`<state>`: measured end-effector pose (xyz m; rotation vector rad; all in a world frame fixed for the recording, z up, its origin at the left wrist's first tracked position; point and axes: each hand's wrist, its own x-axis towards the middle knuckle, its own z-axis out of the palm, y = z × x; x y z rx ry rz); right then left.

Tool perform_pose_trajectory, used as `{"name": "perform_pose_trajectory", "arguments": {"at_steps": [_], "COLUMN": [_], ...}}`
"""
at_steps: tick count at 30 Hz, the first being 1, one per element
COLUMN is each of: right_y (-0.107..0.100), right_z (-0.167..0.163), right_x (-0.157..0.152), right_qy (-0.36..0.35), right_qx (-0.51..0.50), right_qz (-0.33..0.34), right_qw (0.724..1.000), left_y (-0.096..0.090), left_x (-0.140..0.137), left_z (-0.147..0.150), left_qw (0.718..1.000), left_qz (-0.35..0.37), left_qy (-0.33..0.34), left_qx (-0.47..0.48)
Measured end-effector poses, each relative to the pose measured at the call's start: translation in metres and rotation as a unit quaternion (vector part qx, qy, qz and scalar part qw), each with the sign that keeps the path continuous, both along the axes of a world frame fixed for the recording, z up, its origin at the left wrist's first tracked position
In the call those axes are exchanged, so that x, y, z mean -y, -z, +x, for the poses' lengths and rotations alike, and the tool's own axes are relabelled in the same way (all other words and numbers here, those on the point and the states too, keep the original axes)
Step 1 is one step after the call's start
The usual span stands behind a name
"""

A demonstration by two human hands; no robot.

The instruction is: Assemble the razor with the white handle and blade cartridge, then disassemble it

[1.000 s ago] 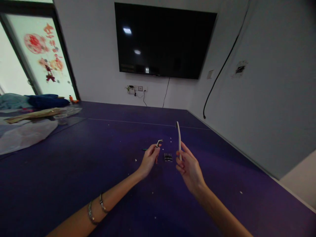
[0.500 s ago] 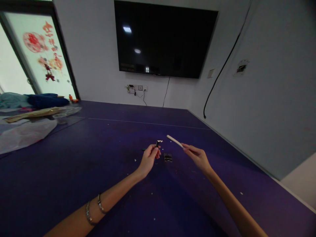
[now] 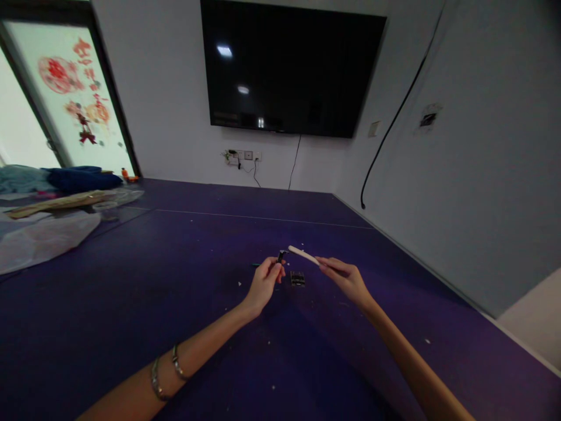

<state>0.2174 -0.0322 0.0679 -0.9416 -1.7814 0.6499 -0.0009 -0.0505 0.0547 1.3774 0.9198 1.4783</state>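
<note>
My left hand point(image 3: 265, 280) is closed in a pinch around a small dark piece with a metallic upper end point(image 3: 281, 255); its exact kind is too small to make out. In my right hand point(image 3: 344, 278), thumb and fingers grip one end of a slim pale stick point(image 3: 303, 254) with a rounded tip. The stick's far tip points left, right beside the metallic end; whether they touch I cannot tell. On the purple surface between and below the hands lies a small dark square item resembling a circuit board point(image 3: 297, 279). A thin greenish item point(image 3: 255, 265) shows partly behind my left hand.
Small white scraps point(image 3: 239, 284) dot the purple surface point(image 3: 175, 292). At left lie a clear plastic sheet point(image 3: 48, 240) and dark blue cloth point(image 3: 83, 178). A black cable point(image 3: 390, 128) hangs down the right wall; a large television point(image 3: 293, 70) is mounted ahead.
My right hand has moved slightly left, bringing the stick's tip close to the piece in my left hand. The stick now lies flatter. My left hand stays nearly in place.
</note>
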Motion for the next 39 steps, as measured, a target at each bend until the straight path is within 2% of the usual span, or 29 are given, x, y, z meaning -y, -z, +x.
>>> {"name": "perform_pose_trajectory", "arguments": {"at_steps": [12, 20, 25, 31, 39], "right_y": [-0.004, -0.003, -0.007, 0.001, 0.002], "right_z": [0.0, 0.002, -0.008, -0.004, -0.012], "right_x": [0.003, 0.0, 0.006, 0.002, 0.004], "right_qy": [-0.003, 0.011, 0.001, 0.008, -0.006], "right_qx": [-0.001, -0.036, -0.037, -0.038, -0.051], "right_qz": [0.002, -0.012, 0.005, 0.004, 0.012], "right_qw": [1.0, 0.999, 0.999, 0.999, 0.999], "left_y": [-0.004, -0.005, -0.011, -0.016, -0.018], "left_x": [0.003, 0.008, 0.017, 0.021, 0.023], "left_z": [0.0, 0.002, 0.005, 0.005, 0.004], "left_qw": [1.0, 0.992, 0.967, 0.925, 0.885], "left_qz": [-0.011, -0.059, -0.123, -0.18, -0.223], "left_qy": [0.012, 0.072, 0.148, 0.218, 0.284], "left_qx": [0.015, 0.087, 0.169, 0.253, 0.294]}}
